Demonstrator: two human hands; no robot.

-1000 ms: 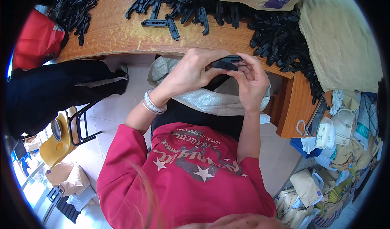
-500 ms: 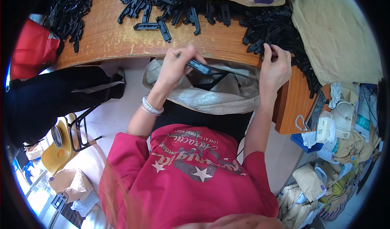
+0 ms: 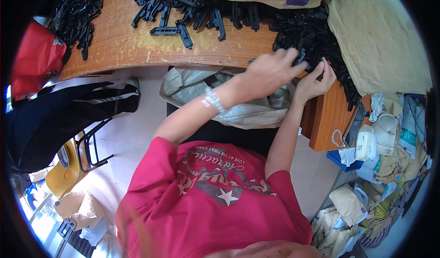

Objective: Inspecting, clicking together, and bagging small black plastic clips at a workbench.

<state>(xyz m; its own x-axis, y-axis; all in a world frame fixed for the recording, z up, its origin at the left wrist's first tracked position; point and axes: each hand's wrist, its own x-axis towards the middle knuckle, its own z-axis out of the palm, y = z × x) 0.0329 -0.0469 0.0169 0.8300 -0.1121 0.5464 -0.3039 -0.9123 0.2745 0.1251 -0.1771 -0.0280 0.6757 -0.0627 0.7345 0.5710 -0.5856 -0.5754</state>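
Swung the left hand [image 3: 270,74] across with fingers spread, near the right hand [image 3: 316,83]; can't tell if pinching anything there, with black parts [image 3: 309,33] heaped just beyond.

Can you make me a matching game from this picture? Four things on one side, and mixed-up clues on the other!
Things:
1. Left hand
2. Right hand
3. Woven sack
4. Chair

Clues:
A. Bare-wristed, by a heap of black parts
B. Yellow
C. Has a white bracelet at its wrist
D. Whitish, at the front edge of the wooden table

Right pairs: 1-C, 2-A, 3-D, 4-B
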